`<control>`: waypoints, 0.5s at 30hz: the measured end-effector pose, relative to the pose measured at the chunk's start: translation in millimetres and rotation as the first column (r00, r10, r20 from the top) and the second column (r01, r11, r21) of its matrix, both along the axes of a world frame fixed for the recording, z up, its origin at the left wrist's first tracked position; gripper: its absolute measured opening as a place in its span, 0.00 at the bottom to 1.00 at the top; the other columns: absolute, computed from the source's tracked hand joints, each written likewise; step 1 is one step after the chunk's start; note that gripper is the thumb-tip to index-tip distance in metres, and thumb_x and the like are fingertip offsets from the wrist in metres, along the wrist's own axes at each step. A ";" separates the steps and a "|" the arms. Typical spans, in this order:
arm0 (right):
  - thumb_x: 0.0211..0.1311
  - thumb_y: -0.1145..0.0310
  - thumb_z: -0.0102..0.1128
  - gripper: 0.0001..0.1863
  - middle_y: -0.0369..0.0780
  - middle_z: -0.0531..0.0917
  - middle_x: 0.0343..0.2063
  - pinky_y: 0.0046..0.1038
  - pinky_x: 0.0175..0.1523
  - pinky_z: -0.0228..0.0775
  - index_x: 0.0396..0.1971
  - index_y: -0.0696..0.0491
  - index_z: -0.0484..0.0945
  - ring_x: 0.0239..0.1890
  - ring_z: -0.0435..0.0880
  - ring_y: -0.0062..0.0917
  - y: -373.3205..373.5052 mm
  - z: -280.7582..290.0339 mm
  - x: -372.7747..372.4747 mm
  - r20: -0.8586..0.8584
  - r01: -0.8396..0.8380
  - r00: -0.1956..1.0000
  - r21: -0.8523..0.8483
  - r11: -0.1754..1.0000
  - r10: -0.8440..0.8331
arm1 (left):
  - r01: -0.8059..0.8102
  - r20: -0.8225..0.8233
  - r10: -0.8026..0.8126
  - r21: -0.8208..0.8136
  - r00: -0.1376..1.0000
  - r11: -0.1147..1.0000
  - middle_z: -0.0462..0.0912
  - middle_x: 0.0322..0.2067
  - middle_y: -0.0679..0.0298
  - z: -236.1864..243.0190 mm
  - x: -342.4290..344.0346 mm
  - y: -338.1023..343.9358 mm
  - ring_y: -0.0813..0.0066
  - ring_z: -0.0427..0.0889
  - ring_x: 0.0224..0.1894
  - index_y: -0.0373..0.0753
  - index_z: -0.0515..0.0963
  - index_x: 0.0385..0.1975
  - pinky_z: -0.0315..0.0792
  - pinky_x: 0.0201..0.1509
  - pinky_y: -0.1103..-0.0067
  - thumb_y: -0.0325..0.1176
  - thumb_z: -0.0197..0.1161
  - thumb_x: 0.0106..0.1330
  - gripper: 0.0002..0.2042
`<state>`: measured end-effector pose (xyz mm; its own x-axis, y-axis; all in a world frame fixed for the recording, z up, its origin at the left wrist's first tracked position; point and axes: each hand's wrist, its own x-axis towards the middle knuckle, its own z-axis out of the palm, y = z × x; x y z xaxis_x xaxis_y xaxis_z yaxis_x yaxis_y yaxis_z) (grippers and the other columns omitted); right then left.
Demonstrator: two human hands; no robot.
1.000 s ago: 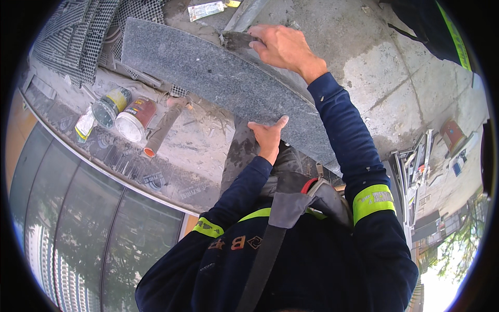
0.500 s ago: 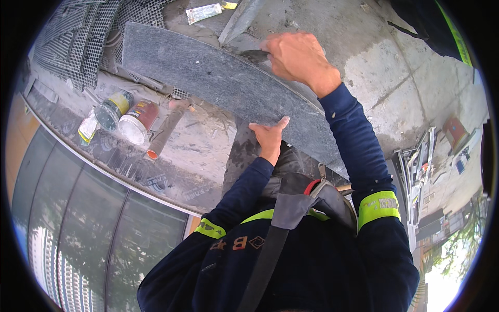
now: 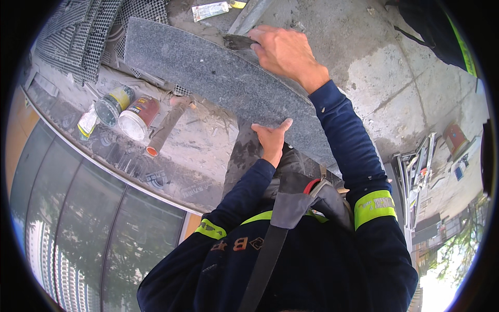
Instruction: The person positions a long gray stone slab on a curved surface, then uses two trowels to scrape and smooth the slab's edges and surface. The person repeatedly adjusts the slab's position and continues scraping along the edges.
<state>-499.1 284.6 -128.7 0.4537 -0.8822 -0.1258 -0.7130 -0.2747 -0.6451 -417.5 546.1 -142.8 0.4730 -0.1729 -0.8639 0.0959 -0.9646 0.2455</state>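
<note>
A long, curved grey stone slab (image 3: 208,73) stretches across in front of me, its near side over my legs. My left hand (image 3: 271,141) holds its near edge, thumb and forefinger spread; the other fingers are hidden. At the slab's far edge, my right hand (image 3: 286,54) is closed around a scraper (image 3: 238,41) with a dark, dirty blade pointing left. Its handle is hidden in my fist. The blade lies along the slab's far edge; whether it touches the stone I cannot tell.
Black plastic mesh (image 3: 78,41) is piled at the far left. Two tubs, one with a dark red side (image 3: 139,117), stand near a cardboard tube (image 3: 169,127). A white tube (image 3: 210,11) and a metal bar (image 3: 249,15) lie beyond the slab. Metal profiles (image 3: 416,177) lie at right.
My right hand has slid left along the slab's far edge with the scraper, and more of the blade shows. My left hand keeps its place on the near edge.
</note>
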 end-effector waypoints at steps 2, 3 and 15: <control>0.70 0.63 0.63 0.15 0.37 0.90 0.46 0.44 0.47 0.85 0.53 0.47 0.86 0.44 0.90 0.41 -1.3 -1.6 0.6 -0.011 -0.018 1.000 0.017 1.000 0.018 | -0.009 -0.002 0.009 0.005 1.000 1.000 0.52 0.75 0.32 3.5 -0.7 -2.5 0.52 0.56 0.79 0.11 0.35 0.74 0.54 0.82 0.67 0.34 0.89 0.50 0.68; 0.70 0.63 0.62 0.15 0.37 0.90 0.46 0.44 0.47 0.85 0.54 0.47 0.86 0.44 0.90 0.41 -1.8 -1.8 0.9 -0.017 -0.026 0.999 0.027 0.999 0.027 | -0.013 -0.007 0.013 0.006 1.000 1.000 0.52 0.75 0.32 4.9 -0.6 -4.2 0.52 0.56 0.79 0.11 0.35 0.74 0.54 0.82 0.67 0.34 0.89 0.50 0.68; 0.56 0.70 0.63 0.10 0.45 0.90 0.34 0.44 0.41 0.85 0.37 0.53 0.87 0.36 0.91 0.44 -2.2 3.0 9.0 -0.061 -0.017 0.998 0.024 1.000 0.018 | -0.034 -0.011 0.034 -0.023 0.999 0.999 0.58 0.71 0.35 3.9 0.5 -2.4 0.53 0.61 0.75 0.12 0.40 0.73 0.58 0.80 0.67 0.35 0.90 0.49 0.65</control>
<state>-490.0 282.4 -125.7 0.4598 -0.8707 -0.1746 -0.7464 -0.2724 -0.6072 -417.0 543.7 -138.8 0.4698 -0.1766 -0.8649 0.1312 -0.9549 0.2662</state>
